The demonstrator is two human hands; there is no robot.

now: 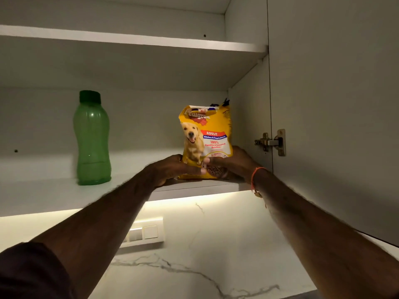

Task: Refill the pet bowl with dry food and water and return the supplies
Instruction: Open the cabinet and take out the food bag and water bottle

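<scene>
Gripping yellow dog food bag (206,139) at base: left hand (172,169), right hand (234,161), fingers curled round it; bag upright on shelf (54,190), green bottle (92,139) well apart.

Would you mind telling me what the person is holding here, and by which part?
Both hands, left hand and right hand, hold the yellow dog food bag by its lower end, one on each side, at the cabinet shelf.
</scene>
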